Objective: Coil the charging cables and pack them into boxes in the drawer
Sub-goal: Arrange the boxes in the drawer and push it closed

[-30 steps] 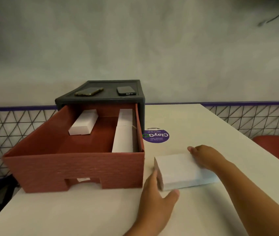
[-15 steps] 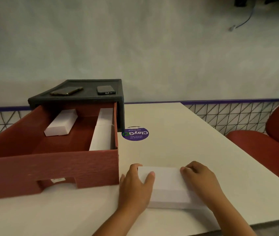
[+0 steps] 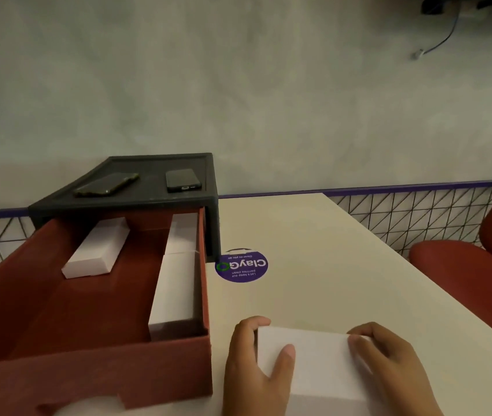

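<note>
A plain white box [image 3: 314, 367] rests on the white table [image 3: 344, 250], just right of the open red drawer [image 3: 88, 373], gripped at both ends. The left hand [image 3: 253, 370] curls round its left end, thumb laid across the top. The right hand [image 3: 389, 364] clasps the right end, fingers bent over the upper edge. Beyond the box, a round purple sticker [image 3: 241, 265] on the tabletop, upside down to the camera, reads "ClayGo", with smaller lines including "Let's keep our pantries clean". Inside the drawer lie three more white boxes: an angled box [image 3: 96, 250] toward the back left, and a near box [image 3: 175, 295] and far box [image 3: 183, 232] end to end along the right wall. On the black cabinet [image 3: 160, 201] housing the drawer lie a left phone [image 3: 106, 184] and a right phone [image 3: 183, 180], both dark. A red chair [image 3: 479, 265] stands at right.
</note>
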`<state>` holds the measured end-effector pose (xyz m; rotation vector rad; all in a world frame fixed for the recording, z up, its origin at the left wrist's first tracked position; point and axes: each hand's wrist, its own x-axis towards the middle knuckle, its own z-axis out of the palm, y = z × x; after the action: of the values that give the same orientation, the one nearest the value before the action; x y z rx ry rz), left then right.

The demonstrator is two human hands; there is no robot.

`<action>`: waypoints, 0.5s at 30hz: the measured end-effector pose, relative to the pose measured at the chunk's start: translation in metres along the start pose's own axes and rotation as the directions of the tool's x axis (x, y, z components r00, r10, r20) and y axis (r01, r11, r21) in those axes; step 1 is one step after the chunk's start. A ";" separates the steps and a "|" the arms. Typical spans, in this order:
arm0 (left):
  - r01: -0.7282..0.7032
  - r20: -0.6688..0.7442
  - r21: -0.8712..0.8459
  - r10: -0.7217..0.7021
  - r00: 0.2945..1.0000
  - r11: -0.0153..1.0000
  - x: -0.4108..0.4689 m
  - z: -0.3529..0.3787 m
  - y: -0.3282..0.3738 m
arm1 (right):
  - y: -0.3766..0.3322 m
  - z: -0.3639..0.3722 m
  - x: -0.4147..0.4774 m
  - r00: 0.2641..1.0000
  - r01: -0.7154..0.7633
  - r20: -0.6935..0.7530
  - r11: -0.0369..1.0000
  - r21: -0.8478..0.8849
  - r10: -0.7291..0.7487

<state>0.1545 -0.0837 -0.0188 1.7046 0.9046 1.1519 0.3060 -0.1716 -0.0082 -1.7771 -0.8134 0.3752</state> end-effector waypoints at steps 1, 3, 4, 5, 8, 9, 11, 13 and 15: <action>-0.021 -0.008 -0.006 0.021 1.000 1.000 0.006 -0.001 0.010 | -0.007 -0.004 0.006 1.000 0.015 -0.004 1.000 0.000 -0.015; -0.062 -0.015 -0.027 0.061 0.998 0.998 0.022 -0.005 0.034 | -0.034 -0.012 0.019 0.997 0.077 -0.015 0.997 -0.004 -0.077; -0.088 -0.020 -0.039 0.087 0.996 0.995 0.030 -0.009 0.045 | -0.049 -0.015 0.023 0.994 0.110 -0.029 0.994 0.002 -0.110; -0.106 -0.028 -0.049 0.105 0.994 0.993 0.038 -0.014 0.056 | -0.066 -0.017 0.029 0.991 0.130 -0.043 0.991 0.008 -0.130; -0.056 -0.026 -0.101 0.054 0.998 0.993 0.061 -0.032 0.086 | -0.113 -0.021 0.039 0.979 0.190 -0.083 0.981 0.031 -0.187; -0.035 -0.019 -0.105 0.033 0.999 0.994 0.069 -0.038 0.097 | -0.130 -0.021 0.041 0.976 0.199 -0.095 0.979 0.042 -0.195; -0.028 -0.017 -0.105 0.026 1.000 0.994 0.083 -0.053 0.122 | -0.159 -0.021 0.046 0.973 0.209 -0.113 0.976 0.068 -0.201; 0.001 -0.020 -0.113 -0.003 1.000 0.994 0.100 -0.067 0.144 | -0.182 -0.018 0.055 0.971 0.214 -0.124 0.974 0.080 -0.204; 0.079 -0.021 -0.139 -0.083 0.996 0.987 0.118 -0.079 0.163 | -0.202 -0.012 0.064 0.975 0.198 -0.118 0.976 0.093 -0.187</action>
<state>0.1318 -0.0171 0.1853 1.5311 0.8819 1.1587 0.2901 -0.1017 0.1920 -1.5910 -0.8650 0.1878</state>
